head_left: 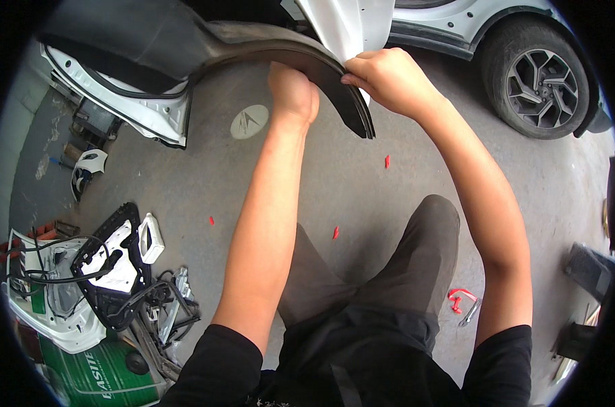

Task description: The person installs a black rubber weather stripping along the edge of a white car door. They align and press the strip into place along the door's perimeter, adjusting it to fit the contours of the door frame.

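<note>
A long black curved trim strip (338,88), shaped like a wheel arch moulding, spans the top of the head view, its free end pointing down to the right. With thumb and fingers my right hand (385,78) pinches its upper edge, right beside a white body panel (331,24). My left hand (292,93) reaches up under the curve from below, wrist bent. The fingers of that hand are hidden behind the strip, so what they touch does not show.
Small red pieces (387,161) lie scattered on the grey floor. A red tool (462,295) and a wrench (469,312) sit by my right knee. Removed door parts (114,268) and a green drum (90,370) stand lower left. Another car's wheel (541,85) is at upper right.
</note>
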Demonstrator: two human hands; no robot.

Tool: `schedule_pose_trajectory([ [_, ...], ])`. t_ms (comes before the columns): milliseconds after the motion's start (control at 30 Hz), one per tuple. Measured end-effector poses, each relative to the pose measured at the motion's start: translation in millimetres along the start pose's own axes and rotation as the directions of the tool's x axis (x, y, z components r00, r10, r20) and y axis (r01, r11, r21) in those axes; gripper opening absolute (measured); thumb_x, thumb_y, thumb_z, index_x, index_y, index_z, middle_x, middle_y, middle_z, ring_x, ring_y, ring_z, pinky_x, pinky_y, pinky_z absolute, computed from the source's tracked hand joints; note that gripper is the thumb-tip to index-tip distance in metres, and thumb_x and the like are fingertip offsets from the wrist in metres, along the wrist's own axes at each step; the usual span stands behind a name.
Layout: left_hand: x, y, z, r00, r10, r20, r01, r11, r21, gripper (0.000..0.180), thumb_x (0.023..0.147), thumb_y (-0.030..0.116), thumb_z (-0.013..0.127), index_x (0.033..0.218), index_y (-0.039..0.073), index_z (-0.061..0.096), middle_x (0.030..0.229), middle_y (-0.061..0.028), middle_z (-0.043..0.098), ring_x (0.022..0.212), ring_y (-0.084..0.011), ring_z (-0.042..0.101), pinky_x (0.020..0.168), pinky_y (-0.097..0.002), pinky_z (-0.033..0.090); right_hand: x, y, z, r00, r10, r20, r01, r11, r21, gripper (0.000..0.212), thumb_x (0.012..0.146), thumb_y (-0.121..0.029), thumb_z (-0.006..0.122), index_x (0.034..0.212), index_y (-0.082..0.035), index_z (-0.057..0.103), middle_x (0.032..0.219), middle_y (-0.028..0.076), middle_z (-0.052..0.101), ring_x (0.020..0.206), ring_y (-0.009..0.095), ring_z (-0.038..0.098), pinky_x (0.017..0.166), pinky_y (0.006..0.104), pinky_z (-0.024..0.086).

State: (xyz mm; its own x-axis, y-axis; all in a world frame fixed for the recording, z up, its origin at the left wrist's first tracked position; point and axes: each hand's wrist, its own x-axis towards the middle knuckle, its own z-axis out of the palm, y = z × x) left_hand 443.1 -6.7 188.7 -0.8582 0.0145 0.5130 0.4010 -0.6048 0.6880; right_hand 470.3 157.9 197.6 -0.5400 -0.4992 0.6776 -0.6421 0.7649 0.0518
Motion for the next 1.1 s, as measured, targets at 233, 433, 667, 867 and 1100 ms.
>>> schedule_pose_trajectory([
  [233, -0.4, 1.6, -0.5, 1.000, -0.003, 0.031, 0.002, 1.000, 0.025, 0.025, 0.096, 0.024, 0.040, 0.108, 0.007, 0.055, 0.110, -0.0021, 0.056, 0.105, -0.0151, 0.051, 0.094, -0.0335, 0.040, -4.6, -0.9, 0.3, 0.999, -0.029, -0.034, 0.029, 0.999, 0.022, 0.022, 0.081, -0.025, 0.064, 0.072, -0.005, 0.058, 0.071, 0.011, 0.061, 0.068, 0.031, 0.062, 0.060, 0.0404, 0.050],
  [433, -0.3, -0.9, 2.2, 1.000, 0.001, 0.007, -0.001, 1.000, 0.015, 0.026, 0.097, 0.024, 0.038, 0.107, 0.006, 0.054, 0.109, -0.0024, 0.056, 0.105, -0.0154, 0.050, 0.095, -0.0346, 0.039, -1.3, -1.3, -5.0, 0.997, -0.081, -0.018, 0.080, 0.997, -0.009, 0.021, 0.080, -0.022, 0.065, 0.072, -0.004, 0.057, 0.069, 0.011, 0.060, 0.068, 0.031, 0.062, 0.061, 0.0401, 0.050],
  [667, -2.4, 0.1, 7.8, 1.000, 0.005, -0.030, -0.004, 0.999, 0.050, 0.028, 0.097, 0.026, 0.037, 0.106, 0.006, 0.055, 0.106, -0.0027, 0.056, 0.101, -0.0144, 0.051, 0.091, -0.0331, 0.040, -1.8, 4.5, 0.8, 0.996, -0.071, -0.048, 0.075, 0.993, 0.091, 0.019, 0.079, -0.016, 0.066, 0.076, -0.001, 0.055, 0.070, 0.013, 0.059, 0.067, 0.033, 0.060, 0.061, 0.0399, 0.048],
  [867, -2.0, 2.2, 9.7, 0.998, 0.014, -0.063, -0.013, 1.000, 0.024, 0.025, 0.097, 0.023, 0.038, 0.096, 0.008, 0.058, 0.094, -0.0011, 0.059, 0.089, -0.0112, 0.052, 0.082, -0.0281, 0.042, 1.2, 11.5, -0.4, 0.997, -0.055, 0.059, 0.039, 0.971, 0.236, 0.016, 0.078, -0.011, 0.066, 0.088, -0.001, 0.059, 0.075, 0.016, 0.060, 0.069, 0.035, 0.059, 0.062, 0.0392, 0.048],
  [1100, -4.5, 3.9, 14.6, 0.998, 0.022, -0.060, -0.020, 0.999, 0.026, 0.023, 0.096, 0.022, 0.040, 0.094, 0.008, 0.058, 0.092, -0.0004, 0.058, 0.088, -0.0114, 0.053, 0.081, -0.0293, 0.042, 2.1, 10.6, -0.3, 0.999, -0.014, 0.031, 0.002, 0.939, 0.345, 0.018, 0.077, -0.011, 0.068, 0.091, -0.002, 0.061, 0.074, 0.016, 0.060, 0.068, 0.035, 0.058, 0.061, 0.0384, 0.046],
])
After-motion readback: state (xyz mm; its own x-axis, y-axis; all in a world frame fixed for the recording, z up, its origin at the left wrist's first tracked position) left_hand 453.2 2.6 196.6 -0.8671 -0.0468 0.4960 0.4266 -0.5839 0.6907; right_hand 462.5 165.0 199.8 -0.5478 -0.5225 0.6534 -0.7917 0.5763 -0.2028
